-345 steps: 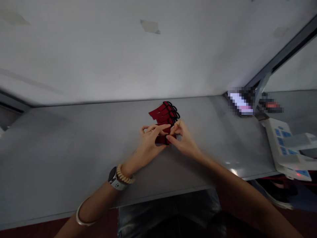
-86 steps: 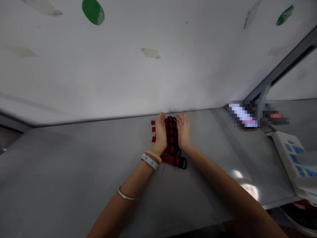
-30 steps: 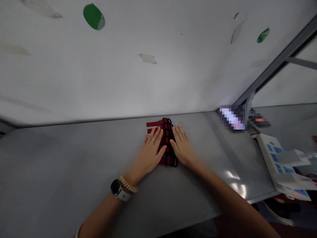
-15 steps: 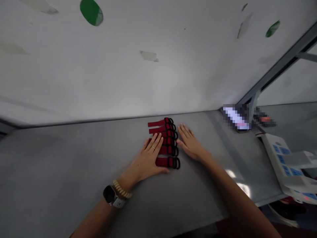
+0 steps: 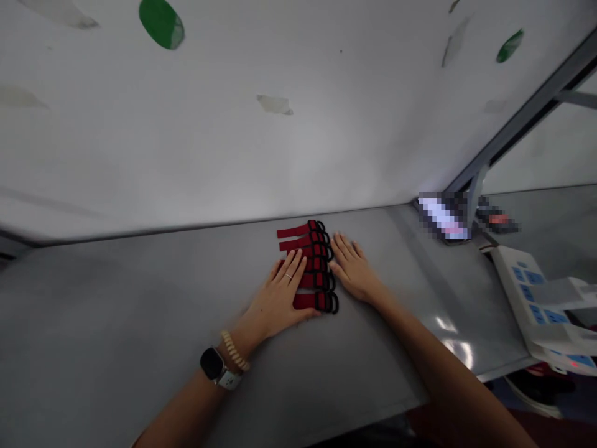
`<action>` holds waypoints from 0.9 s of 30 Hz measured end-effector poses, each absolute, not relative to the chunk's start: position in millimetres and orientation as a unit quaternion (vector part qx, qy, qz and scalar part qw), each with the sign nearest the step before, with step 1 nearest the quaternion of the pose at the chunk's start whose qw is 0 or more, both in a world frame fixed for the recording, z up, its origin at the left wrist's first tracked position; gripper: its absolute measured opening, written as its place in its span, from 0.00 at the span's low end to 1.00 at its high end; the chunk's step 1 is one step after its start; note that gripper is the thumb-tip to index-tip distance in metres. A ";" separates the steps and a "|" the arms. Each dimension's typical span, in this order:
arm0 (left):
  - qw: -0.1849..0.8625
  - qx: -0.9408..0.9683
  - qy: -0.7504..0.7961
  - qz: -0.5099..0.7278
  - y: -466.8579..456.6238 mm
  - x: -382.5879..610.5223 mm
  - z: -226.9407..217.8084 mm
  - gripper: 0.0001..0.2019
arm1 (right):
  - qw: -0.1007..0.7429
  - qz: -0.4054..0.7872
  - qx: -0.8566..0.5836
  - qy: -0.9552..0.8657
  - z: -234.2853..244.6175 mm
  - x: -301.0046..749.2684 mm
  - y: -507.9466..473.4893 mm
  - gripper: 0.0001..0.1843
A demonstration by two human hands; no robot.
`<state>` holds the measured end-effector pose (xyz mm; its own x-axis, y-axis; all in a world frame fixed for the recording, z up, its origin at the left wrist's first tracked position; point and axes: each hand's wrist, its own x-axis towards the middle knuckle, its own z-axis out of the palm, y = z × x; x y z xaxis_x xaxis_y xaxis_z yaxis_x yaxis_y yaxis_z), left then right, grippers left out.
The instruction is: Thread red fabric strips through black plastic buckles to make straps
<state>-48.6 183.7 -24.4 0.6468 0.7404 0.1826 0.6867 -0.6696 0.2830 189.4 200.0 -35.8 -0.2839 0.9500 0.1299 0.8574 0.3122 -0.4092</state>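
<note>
Several short red straps with black buckles and black rings lie side by side in a column on the grey table, rings toward the right. My left hand rests flat over the left ends of the lower straps, fingers stretched out, hiding part of them. Along the ring side, my right hand lies on the table with its fingers extended, the tips beside or touching the black rings. Neither hand grips a strap.
A white wall rises behind the table's back edge. On the right are a blurred phone-like device with a lit screen, a white power strip with blue sockets and plugs, and a grey metal frame.
The lowest strap has moved slightly up, closer to the others, with my left thumb at its lower edge. My right hand stays beside the rings. The view has shifted a little.
</note>
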 end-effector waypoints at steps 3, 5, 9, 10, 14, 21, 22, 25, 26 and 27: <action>0.096 0.902 0.396 0.142 184.2 -48.5 -25.0 0.54 | 0.191 0.144 -0.575 -0.783 -36.5 190.2 202.2 0.34; 0.098 0.902 0.395 0.144 184.4 -48.4 -25.2 0.54 | 0.192 0.151 -0.577 -0.779 -36.1 190.7 203.3 0.34; 0.102 0.902 0.394 0.145 184.5 -48.0 -25.0 0.54 | 0.177 0.149 -0.581 -0.781 -33.4 190.4 203.2 0.34; 0.102 0.901 0.395 0.145 184.5 -47.9 -24.9 0.54 | 0.174 0.146 -0.581 -0.782 -32.9 189.9 202.8 0.35; 0.099 0.901 0.397 0.146 184.3 -47.4 -24.4 0.54 | 0.180 0.133 -0.581 -0.783 -33.8 188.2 201.4 0.35; 0.094 0.902 0.395 0.145 183.4 -47.8 -24.5 0.54 | 0.205 0.118 -0.584 -0.777 -38.7 187.6 201.0 0.36; 0.096 0.902 0.394 0.150 183.4 -48.3 -24.4 0.55 | 0.211 0.117 -0.584 -0.775 -38.7 187.4 200.8 0.36; 0.107 0.901 0.389 0.159 182.7 -50.3 -22.5 0.55 | 0.223 0.114 -0.583 -0.773 -37.4 186.7 200.1 0.36; 0.111 0.903 0.385 0.158 182.3 -51.1 -20.8 0.55 | 0.223 0.112 -0.583 -0.773 -36.7 186.5 199.8 0.36; 0.115 0.905 0.380 0.156 181.8 -51.9 -18.5 0.54 | 0.223 0.107 -0.585 -0.773 -35.9 186.4 199.5 0.36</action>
